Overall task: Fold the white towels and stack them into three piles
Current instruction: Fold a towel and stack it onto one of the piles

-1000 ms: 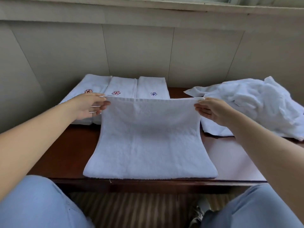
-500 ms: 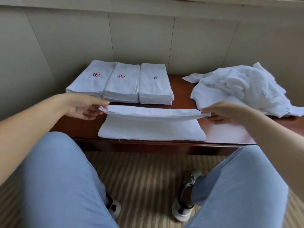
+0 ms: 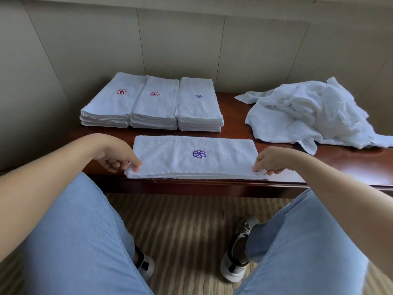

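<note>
To fold cleanly, the person should square the near corners of the long white terry towel (image 3: 191,156), lying at the dark wooden bench's (image 3: 234,107) six-o'clock edge, which the left hand (image 3: 116,153) and right hand (image 3: 270,159) pinch with curled fingers, wrists arched above.

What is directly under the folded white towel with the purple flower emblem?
The white towel with the purple flower emblem lies on the dark red-brown wooden table. Its own lower layers show at the front edge; anything between is covered.
</note>
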`<action>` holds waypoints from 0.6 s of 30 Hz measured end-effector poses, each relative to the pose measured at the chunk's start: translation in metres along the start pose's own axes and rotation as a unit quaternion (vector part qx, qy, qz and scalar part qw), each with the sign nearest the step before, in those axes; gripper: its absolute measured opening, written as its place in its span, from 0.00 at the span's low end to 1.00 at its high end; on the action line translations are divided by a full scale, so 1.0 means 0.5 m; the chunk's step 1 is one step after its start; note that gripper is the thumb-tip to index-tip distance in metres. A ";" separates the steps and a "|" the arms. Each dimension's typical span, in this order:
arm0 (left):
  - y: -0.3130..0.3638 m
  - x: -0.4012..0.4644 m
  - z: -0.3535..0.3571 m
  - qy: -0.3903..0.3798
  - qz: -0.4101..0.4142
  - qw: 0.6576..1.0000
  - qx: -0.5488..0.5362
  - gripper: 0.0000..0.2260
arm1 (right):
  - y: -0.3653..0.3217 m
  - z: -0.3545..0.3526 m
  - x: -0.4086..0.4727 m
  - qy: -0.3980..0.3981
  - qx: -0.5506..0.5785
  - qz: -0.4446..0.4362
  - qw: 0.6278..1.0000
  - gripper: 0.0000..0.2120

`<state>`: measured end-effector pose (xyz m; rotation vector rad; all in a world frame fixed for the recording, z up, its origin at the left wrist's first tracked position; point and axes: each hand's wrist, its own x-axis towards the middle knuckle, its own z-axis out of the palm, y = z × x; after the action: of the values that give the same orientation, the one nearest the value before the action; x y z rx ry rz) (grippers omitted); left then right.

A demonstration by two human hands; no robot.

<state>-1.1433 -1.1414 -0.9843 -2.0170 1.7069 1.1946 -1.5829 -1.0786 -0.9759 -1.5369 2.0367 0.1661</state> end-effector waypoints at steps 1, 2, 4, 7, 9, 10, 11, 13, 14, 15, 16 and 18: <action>0.008 -0.002 -0.004 0.008 -0.004 1.000 0.025 0.10 | -0.013 -0.002 -0.003 0.000 -0.055 0.004 0.998 0.15; 0.019 -0.002 -0.007 0.028 -0.001 0.999 0.045 0.10 | -0.028 -0.003 -0.002 0.010 -0.115 0.006 0.993 0.17; 0.052 0.003 -0.005 0.090 0.041 0.993 0.057 0.11 | -0.067 0.001 0.005 0.056 -0.209 -0.024 0.976 0.20; 0.122 0.029 0.033 0.194 0.185 0.962 0.059 0.13 | -0.124 0.028 0.043 0.106 -0.163 -0.120 0.973 0.17; 0.169 0.057 0.083 0.244 0.257 0.930 0.095 0.17 | -0.161 0.067 0.079 0.135 -0.073 -0.188 0.970 0.16; 0.187 0.076 0.112 0.256 0.282 0.918 0.109 0.20 | -0.180 0.093 0.098 0.143 -0.045 -0.210 0.966 0.17; 0.201 0.096 0.141 0.266 0.296 0.909 0.124 0.23 | -0.195 0.121 0.116 0.154 -0.032 -0.223 0.962 0.19; 0.215 0.138 0.192 0.284 0.294 0.895 0.180 0.25 | -0.214 0.175 0.148 0.198 -0.034 -0.232 0.952 0.21; 0.215 0.157 0.208 0.292 0.284 0.890 0.205 0.25 | -0.217 0.194 0.161 0.222 -0.041 -0.235 0.945 0.22; 0.213 0.175 0.215 0.298 0.277 0.887 0.219 0.25 | -0.217 0.206 0.175 0.241 -0.044 -0.236 0.940 0.22; 0.211 0.190 0.216 0.302 0.276 0.885 0.223 0.25 | -0.217 0.210 0.188 0.254 -0.044 -0.235 0.937 0.22; 0.213 0.211 0.204 0.304 0.281 0.883 0.220 0.26 | -0.217 0.203 0.213 0.265 -0.045 -0.238 0.933 0.23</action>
<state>-1.2849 -1.1808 -1.0904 -1.7444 2.6875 0.1825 -1.4648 -1.1608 -1.0885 -2.2707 1.9681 -0.3914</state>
